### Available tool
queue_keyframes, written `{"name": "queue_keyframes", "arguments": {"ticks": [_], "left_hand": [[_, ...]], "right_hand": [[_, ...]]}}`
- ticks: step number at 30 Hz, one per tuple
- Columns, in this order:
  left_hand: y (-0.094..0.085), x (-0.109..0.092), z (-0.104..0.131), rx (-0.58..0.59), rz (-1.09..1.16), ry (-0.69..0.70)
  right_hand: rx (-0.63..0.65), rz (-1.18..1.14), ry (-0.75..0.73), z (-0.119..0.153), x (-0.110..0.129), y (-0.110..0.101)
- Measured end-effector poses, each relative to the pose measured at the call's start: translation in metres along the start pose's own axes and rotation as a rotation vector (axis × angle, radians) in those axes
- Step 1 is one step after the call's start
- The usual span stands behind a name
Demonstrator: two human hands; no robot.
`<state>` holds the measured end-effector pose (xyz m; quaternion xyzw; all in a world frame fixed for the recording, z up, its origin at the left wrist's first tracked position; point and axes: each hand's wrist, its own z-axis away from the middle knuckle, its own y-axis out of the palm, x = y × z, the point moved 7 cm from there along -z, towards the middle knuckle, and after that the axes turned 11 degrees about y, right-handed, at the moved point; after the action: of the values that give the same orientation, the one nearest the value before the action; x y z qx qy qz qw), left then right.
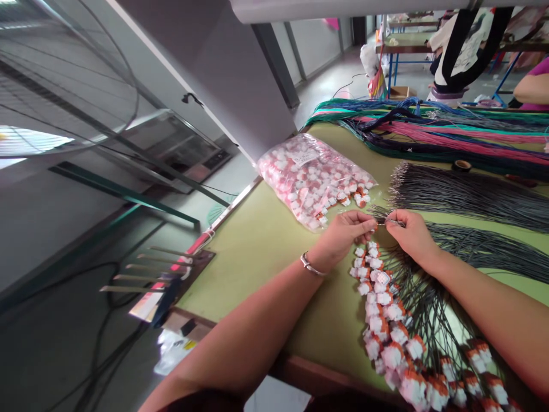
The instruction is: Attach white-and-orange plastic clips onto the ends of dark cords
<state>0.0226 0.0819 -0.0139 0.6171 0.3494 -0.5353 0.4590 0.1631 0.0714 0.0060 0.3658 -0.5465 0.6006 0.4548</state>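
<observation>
My left hand, with a bracelet at the wrist, pinches a small white and orange connector that its fingers mostly cover. Close beside it, my right hand has thumb and finger closed on the end of a thin dark wire. The two sets of fingertips almost meet. Below them lies a long heap of white and orange connectors with dark wires running out of it to the right. A clear plastic bag full of similar connectors rests just beyond my left hand.
Bundles of dark wires lie to the right, with coloured cables and a roll of black tape behind. A pronged metal rack sits at the table's left edge. Other people are in the background.
</observation>
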Motion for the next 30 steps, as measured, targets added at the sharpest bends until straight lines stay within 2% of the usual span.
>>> {"name": "queue_keyframes", "arguments": {"ticks": [4, 7, 11, 16, 25, 30], "left_hand": [[-0.002, -0.008, -0.001, -0.04, -0.195, 0.127], [0.002, -0.011, -0.002, -0.004, -0.248, 0.153], [0.006, -0.006, -0.003, 0.023, -0.238, 0.105], [0.007, 0.002, -0.004, 0.025, -0.117, 0.035], [0.003, 0.002, -0.004, 0.019, -0.05, 0.006], [0.002, 0.003, -0.005, 0.003, -0.051, 0.018]], "right_hand": [[0.057, -0.015, 0.045, -0.001, -0.003, 0.003], [0.078, -0.021, 0.055, -0.003, -0.005, 0.003], [0.126, 0.001, 0.027, -0.003, -0.005, 0.006], [0.129, -0.008, 0.031, -0.003, -0.004, 0.006], [0.054, -0.022, 0.069, -0.004, -0.004, 0.001], [0.069, -0.004, 0.064, -0.004, -0.004, 0.003]]}}
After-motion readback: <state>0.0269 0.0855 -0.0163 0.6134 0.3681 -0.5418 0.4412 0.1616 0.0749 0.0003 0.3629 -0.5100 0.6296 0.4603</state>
